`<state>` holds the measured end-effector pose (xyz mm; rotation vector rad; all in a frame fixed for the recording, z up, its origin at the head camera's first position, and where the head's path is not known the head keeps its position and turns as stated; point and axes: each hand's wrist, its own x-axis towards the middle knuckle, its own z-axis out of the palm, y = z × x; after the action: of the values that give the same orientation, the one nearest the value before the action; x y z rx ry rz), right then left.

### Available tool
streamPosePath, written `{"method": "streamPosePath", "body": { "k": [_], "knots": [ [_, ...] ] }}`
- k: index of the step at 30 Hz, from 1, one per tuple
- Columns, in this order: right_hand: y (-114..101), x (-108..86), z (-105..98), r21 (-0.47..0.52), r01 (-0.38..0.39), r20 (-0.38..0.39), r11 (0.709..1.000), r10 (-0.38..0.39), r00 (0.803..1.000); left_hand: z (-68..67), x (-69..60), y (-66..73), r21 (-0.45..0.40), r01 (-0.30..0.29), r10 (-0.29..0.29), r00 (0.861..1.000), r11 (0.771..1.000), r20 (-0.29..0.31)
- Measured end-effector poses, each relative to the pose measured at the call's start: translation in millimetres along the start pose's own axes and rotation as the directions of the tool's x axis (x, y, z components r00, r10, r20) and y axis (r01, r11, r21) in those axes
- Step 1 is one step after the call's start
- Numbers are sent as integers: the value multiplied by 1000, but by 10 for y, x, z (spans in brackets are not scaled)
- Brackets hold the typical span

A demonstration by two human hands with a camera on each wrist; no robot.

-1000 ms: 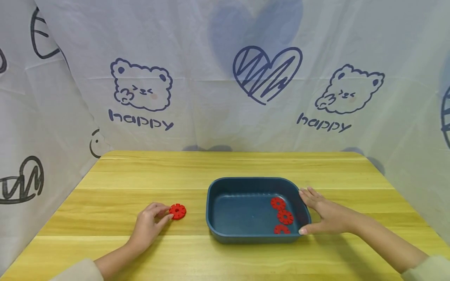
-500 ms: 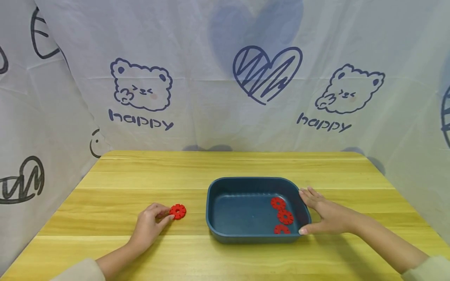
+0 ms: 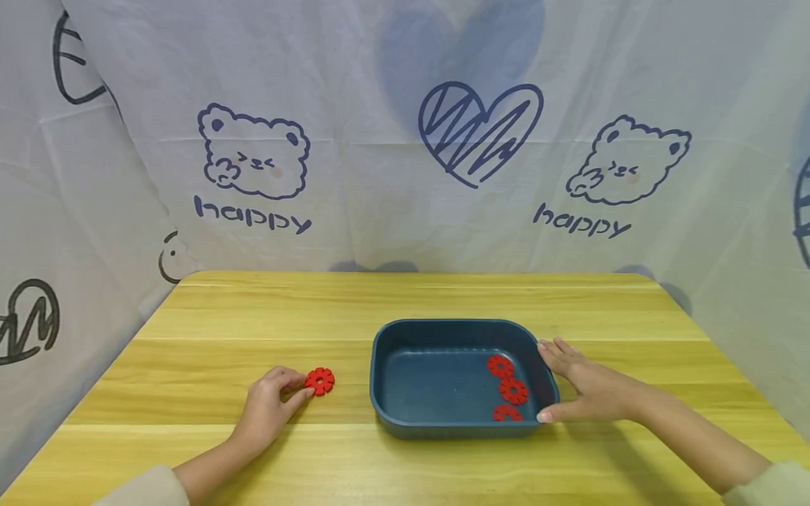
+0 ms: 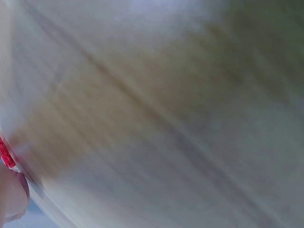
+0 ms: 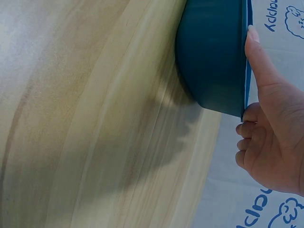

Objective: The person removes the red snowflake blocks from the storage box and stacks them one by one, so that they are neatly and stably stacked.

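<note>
In the head view, my left hand point(image 3: 268, 406) pinches the left edge of a red interlocking disc point(image 3: 319, 381) between thumb and fingers, low over the table or touching it. The disc has a notched rim and a centre hole. Just a sliver of this red disc point(image 4: 6, 154) shows in the left wrist view. A dark blue plastic bin point(image 3: 436, 430) stands to its right with 3 similar red discs point(image 3: 513, 391) inside, near the right end. My right hand point(image 3: 585, 386) rests against the bin's right end, thumb and fingers spread along the rim; the right wrist view shows the thumb touching the rim.
The light wood table point(image 3: 266, 309) reaches back to a white curtain point(image 3: 367, 197) printed with bears and hearts. More curtain hangs along the left and right sides. Bare wood lies between the left hand's disc and the bin.
</note>
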<state>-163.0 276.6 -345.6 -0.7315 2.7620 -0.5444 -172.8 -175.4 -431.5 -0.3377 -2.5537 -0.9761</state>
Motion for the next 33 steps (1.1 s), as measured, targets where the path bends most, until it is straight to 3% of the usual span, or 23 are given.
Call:
{"method": "streamPosePath", "body": {
  "k": [33],
  "knots": [
    [-22,3,-11,8,-5,-1,1000,5,1000,-19,-4,-14,0,-9,9,1000,1000,-11]
  ]
}}
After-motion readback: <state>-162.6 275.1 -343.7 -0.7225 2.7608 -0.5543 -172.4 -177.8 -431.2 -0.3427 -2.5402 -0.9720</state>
